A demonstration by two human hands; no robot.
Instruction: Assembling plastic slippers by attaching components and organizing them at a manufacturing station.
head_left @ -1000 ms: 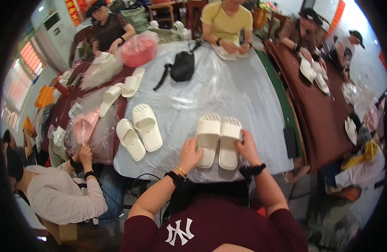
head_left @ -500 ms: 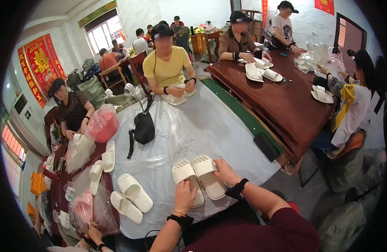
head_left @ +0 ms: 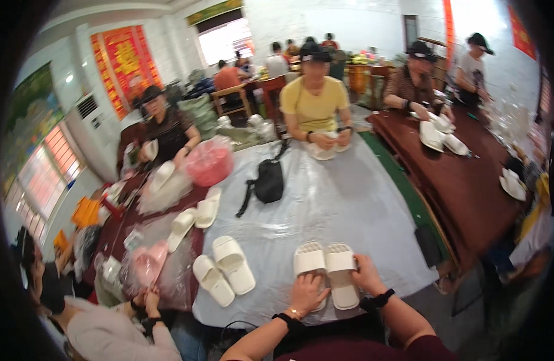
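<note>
Head view: left fingers (head_left: pixel 309 282) and right fingers (head_left: pixel 362 262) touch bumpy-toed, wide-strapped slippers (head_left: pixel 340 262); grip unclear

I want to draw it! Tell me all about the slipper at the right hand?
The slipper is creamy white: one wide strap, flat sole, bumpy toe end. It looks like plastic or foam. It lies sole down on the sheet, toe pointing away from the person, beside its mate. The right hand touches the strap's side.

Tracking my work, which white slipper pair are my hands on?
The right-hand pair at the near edge of the pale table; your left hand and right hand touch it, not the left-hand pair.
</note>
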